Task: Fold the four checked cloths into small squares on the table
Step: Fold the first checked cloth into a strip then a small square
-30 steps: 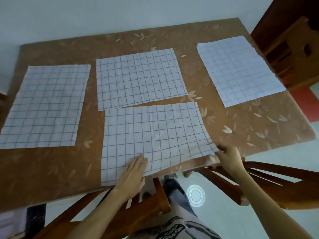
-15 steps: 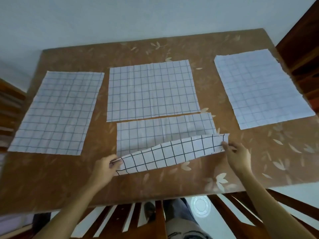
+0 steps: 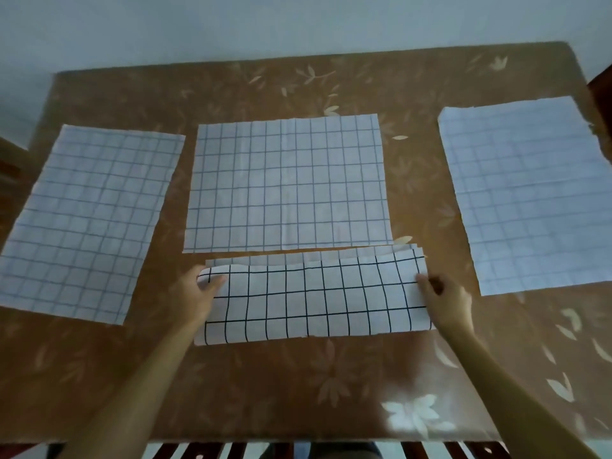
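Cloth [image 3: 314, 301] between left hand [image 3: 195, 294], right hand [image 3: 447, 301]

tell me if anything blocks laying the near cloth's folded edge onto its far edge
Nothing visible. The left hand and right hand pinch the half-folded white checked cloth by its corners; its far strip lies bare, the flat checked cloth behind lies just beyond.

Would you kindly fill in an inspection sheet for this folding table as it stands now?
Surface: brown leaf-patterned table top.
Job's things: near white checked cloth folded in half; left white checked cloth, middle white checked cloth and right white checked cloth lie flat, unfolded.
Clutter: nothing seen.
Grippers: left hand pinches the folded cloth's left end; right hand pinches its right end.
Cables: nothing seen.
Surroundings: pale wall behind; dark wooden chair slats below the near edge.
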Available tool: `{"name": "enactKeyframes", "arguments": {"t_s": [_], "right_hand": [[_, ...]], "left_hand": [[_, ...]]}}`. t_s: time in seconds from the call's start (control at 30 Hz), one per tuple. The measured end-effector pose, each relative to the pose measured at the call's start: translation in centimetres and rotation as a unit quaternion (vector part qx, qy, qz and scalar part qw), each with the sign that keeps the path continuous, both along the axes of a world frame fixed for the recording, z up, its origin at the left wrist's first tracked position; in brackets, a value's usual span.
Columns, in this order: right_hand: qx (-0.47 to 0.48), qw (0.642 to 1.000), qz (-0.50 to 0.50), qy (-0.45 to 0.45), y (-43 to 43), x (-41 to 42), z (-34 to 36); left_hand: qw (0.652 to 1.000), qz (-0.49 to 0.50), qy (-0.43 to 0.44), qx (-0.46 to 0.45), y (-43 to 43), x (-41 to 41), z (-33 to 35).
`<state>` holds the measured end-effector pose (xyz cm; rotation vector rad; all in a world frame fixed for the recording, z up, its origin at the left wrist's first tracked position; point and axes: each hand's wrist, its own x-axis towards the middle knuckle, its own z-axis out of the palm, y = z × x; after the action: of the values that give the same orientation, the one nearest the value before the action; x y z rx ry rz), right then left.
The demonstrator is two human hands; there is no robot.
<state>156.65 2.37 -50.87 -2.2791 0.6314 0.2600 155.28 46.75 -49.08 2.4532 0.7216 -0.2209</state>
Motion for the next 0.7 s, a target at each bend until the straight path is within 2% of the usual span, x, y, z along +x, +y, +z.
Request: {"name": "enactKeyframes", "arguments": {"t_s": [0.17, 0.37, 0.43, 0.5, 0.6, 0.7], "right_hand": [[-0.017, 1.0, 0.004, -0.002, 0.0, 0.9, -0.5], [-0.037, 0.999, -0.003, -0.004, 0.0, 1.3, -0.7], [-0.048, 0.999, -0.002, 0.0, 0.3, 1.4, -0.3], [-0.09, 0.996, -0.006, -0.017, 0.7, 1.1, 0.0], [-0.198, 0.974, 0.025, -0.108, 2.0, 0.5, 0.3], [-0.157, 0.956, 0.164, -0.185, 5.8, 0.1, 1.3]], "left_hand": [[1.0, -0.002, -0.015, 0.01, -1.0, 1.6, -0.6], [0.997, 0.013, 0.003, 0.073, -1.6, 1.8, -1.8], [0.995, 0.012, -0.023, 0.092, -1.9, 1.7, -1.6], [0.987, -0.032, -0.078, 0.133, -2.6, 1.3, -1.3], [0.962, -0.171, -0.146, 0.153, -5.6, 0.1, -1.0], [0.93, -0.322, -0.149, 0.1, -10.2, -2.0, -1.9]]}}
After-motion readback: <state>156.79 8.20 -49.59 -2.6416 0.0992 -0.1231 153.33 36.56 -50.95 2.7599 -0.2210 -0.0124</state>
